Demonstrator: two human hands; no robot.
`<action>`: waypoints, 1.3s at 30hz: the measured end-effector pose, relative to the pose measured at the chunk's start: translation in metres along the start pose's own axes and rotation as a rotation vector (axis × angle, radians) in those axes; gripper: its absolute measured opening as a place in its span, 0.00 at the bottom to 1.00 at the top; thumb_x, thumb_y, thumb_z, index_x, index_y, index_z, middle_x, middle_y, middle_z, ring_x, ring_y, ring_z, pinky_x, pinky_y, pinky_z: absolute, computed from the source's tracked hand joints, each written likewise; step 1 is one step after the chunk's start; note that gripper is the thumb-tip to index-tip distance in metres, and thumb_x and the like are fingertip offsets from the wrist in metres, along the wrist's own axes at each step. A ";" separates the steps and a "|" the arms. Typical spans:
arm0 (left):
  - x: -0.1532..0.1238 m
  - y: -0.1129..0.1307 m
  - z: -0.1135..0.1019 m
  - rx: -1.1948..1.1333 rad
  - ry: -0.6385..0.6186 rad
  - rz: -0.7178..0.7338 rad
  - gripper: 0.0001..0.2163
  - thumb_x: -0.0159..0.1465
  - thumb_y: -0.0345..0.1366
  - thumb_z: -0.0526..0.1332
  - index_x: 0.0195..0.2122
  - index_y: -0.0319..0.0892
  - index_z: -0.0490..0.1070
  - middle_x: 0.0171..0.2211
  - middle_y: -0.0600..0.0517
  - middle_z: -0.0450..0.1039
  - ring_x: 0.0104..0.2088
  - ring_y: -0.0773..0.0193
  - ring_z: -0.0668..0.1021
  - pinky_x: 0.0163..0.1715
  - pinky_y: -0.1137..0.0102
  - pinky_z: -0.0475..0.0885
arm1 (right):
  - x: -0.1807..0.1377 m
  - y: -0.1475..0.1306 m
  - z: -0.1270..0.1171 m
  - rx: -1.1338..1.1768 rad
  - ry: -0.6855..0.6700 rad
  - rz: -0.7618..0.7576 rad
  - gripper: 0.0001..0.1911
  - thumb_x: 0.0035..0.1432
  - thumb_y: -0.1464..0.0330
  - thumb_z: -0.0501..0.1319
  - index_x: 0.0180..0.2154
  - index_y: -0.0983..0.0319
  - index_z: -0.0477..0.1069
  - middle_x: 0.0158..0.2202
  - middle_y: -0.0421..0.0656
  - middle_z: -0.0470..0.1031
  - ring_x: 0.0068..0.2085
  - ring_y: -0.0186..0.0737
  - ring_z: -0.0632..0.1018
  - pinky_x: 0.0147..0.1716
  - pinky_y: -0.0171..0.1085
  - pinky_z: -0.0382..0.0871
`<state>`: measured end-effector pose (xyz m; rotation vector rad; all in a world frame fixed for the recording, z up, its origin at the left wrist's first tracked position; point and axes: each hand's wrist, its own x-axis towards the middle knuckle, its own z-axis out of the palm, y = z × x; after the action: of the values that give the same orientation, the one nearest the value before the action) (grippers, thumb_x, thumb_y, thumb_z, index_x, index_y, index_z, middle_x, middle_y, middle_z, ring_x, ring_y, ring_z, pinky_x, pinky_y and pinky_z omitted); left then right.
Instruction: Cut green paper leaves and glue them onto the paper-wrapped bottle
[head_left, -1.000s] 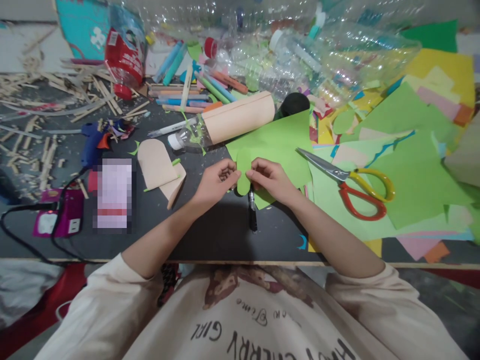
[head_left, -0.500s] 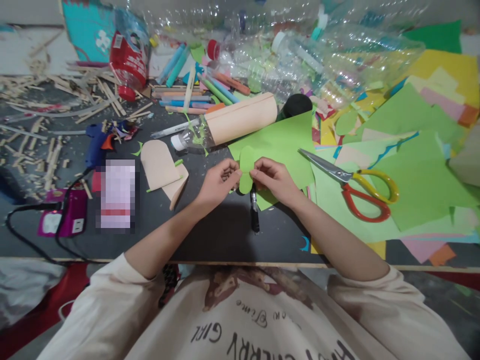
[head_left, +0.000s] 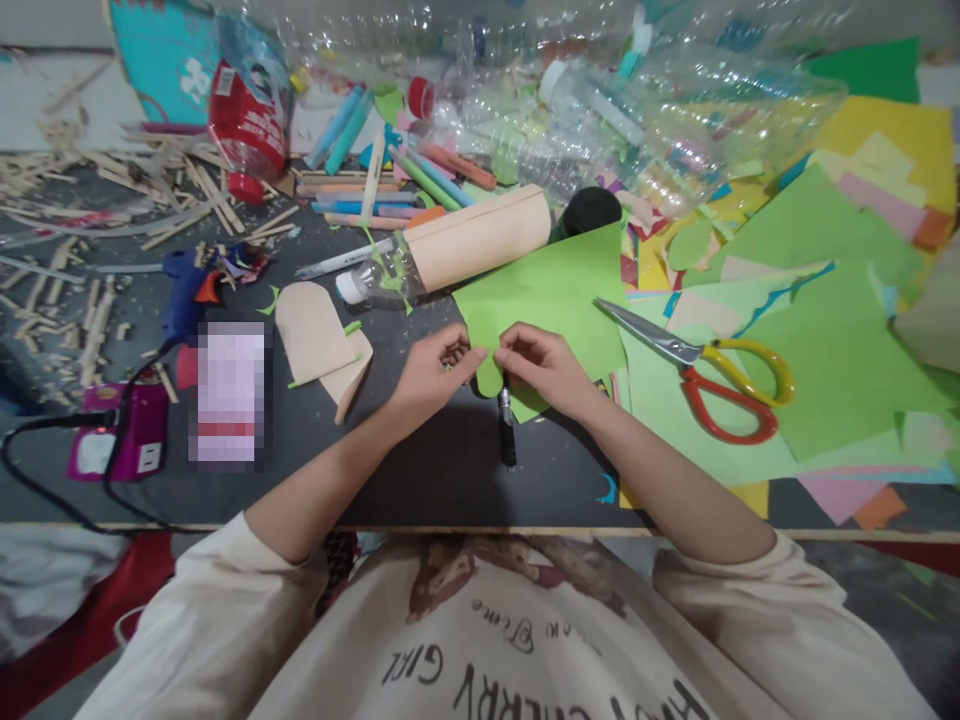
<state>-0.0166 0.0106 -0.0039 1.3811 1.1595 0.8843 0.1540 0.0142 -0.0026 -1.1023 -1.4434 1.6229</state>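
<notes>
My left hand (head_left: pixel 431 368) and my right hand (head_left: pixel 541 364) pinch a small rounded green paper cut-out (head_left: pixel 488 372) between their fingertips, just above the dark table (head_left: pixel 420 470). Both hands are closed on it, almost touching each other. A black marker (head_left: pixel 507 430) lies on the table right below the cut-out. A larger green paper sheet (head_left: pixel 547 285) lies just behind the hands. Scissors with yellow and red handles (head_left: pixel 712 375) rest open on green paper to the right.
A plastic bottle wrapped in peach paper (head_left: pixel 465 245) lies behind the hands, with peach cut-outs (head_left: pixel 319 335) to the left. A blue glue gun (head_left: pixel 180 290), wood sticks, coloured markers (head_left: pixel 390 180), clear bottles and heaps of coloured paper (head_left: pixel 825 300) crowd the table.
Both hands have closed in slightly on the green cut-out, covering more of its top. Little else has moved.
</notes>
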 end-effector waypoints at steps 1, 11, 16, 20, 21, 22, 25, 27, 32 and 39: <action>0.000 0.000 0.000 0.015 -0.003 0.004 0.13 0.58 0.43 0.62 0.24 0.41 0.62 0.18 0.58 0.62 0.20 0.72 0.68 0.23 0.74 0.64 | 0.000 0.001 0.000 -0.009 0.000 0.001 0.14 0.53 0.58 0.61 0.27 0.60 0.61 0.21 0.34 0.60 0.21 0.29 0.63 0.21 0.33 0.57; -0.001 0.003 0.001 0.131 -0.020 0.042 0.11 0.59 0.39 0.59 0.23 0.42 0.61 0.18 0.59 0.60 0.21 0.72 0.65 0.23 0.74 0.61 | 0.000 0.003 0.001 -0.064 0.042 -0.009 0.12 0.52 0.62 0.60 0.25 0.59 0.59 0.20 0.32 0.58 0.20 0.28 0.62 0.20 0.32 0.54; 0.000 0.000 0.002 0.076 0.005 0.035 0.09 0.58 0.38 0.59 0.24 0.43 0.60 0.17 0.59 0.62 0.20 0.71 0.67 0.23 0.74 0.63 | 0.001 0.003 0.001 -0.015 0.047 0.010 0.14 0.52 0.60 0.61 0.26 0.59 0.58 0.19 0.32 0.58 0.19 0.29 0.63 0.19 0.32 0.57; -0.001 0.001 0.002 0.031 0.029 0.014 0.10 0.57 0.39 0.61 0.23 0.42 0.61 0.17 0.59 0.62 0.19 0.72 0.67 0.22 0.75 0.63 | 0.001 0.002 0.001 -0.047 0.047 -0.006 0.16 0.53 0.57 0.61 0.26 0.59 0.59 0.20 0.33 0.59 0.20 0.29 0.63 0.20 0.32 0.56; -0.001 0.002 0.001 0.012 0.042 0.005 0.11 0.57 0.39 0.61 0.23 0.42 0.61 0.17 0.60 0.62 0.19 0.72 0.68 0.22 0.75 0.63 | 0.001 0.002 0.001 -0.077 0.046 -0.020 0.16 0.54 0.56 0.60 0.26 0.59 0.60 0.20 0.33 0.59 0.20 0.29 0.63 0.20 0.32 0.56; -0.001 0.003 0.000 -0.011 0.061 -0.003 0.11 0.57 0.39 0.62 0.23 0.42 0.61 0.17 0.59 0.62 0.19 0.72 0.68 0.22 0.75 0.63 | 0.000 0.001 0.001 -0.130 0.044 -0.043 0.16 0.55 0.55 0.59 0.27 0.59 0.61 0.20 0.34 0.60 0.20 0.29 0.62 0.20 0.32 0.55; 0.001 0.005 -0.003 -0.093 0.161 0.011 0.13 0.56 0.42 0.63 0.23 0.42 0.60 0.17 0.60 0.62 0.18 0.73 0.68 0.21 0.76 0.64 | -0.004 0.000 0.000 -0.459 0.027 -0.139 0.14 0.57 0.56 0.58 0.30 0.60 0.65 0.19 0.35 0.64 0.20 0.31 0.63 0.22 0.33 0.53; 0.002 0.005 -0.005 -0.133 0.227 0.043 0.13 0.56 0.42 0.63 0.23 0.42 0.60 0.17 0.60 0.61 0.17 0.73 0.68 0.20 0.76 0.65 | -0.007 -0.001 0.001 -0.755 -0.001 -0.186 0.13 0.56 0.57 0.58 0.33 0.61 0.68 0.20 0.38 0.68 0.21 0.33 0.65 0.23 0.33 0.50; 0.003 0.004 -0.006 -0.151 0.274 0.063 0.10 0.56 0.40 0.62 0.24 0.42 0.62 0.17 0.60 0.64 0.18 0.73 0.68 0.21 0.77 0.67 | -0.011 -0.002 0.004 -1.182 -0.045 -0.216 0.13 0.58 0.67 0.53 0.42 0.63 0.72 0.26 0.45 0.78 0.23 0.39 0.70 0.22 0.36 0.44; 0.003 0.002 -0.006 -0.153 0.287 0.036 0.11 0.56 0.41 0.62 0.24 0.42 0.62 0.17 0.60 0.64 0.18 0.73 0.69 0.21 0.76 0.66 | -0.007 0.003 -0.008 -0.859 0.088 -0.385 0.17 0.61 0.70 0.49 0.42 0.60 0.75 0.29 0.45 0.74 0.29 0.39 0.73 0.28 0.35 0.61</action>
<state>-0.0215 0.0152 -0.0018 1.1795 1.2553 1.2016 0.1644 0.0112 -0.0047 -1.1968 -2.2019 0.6590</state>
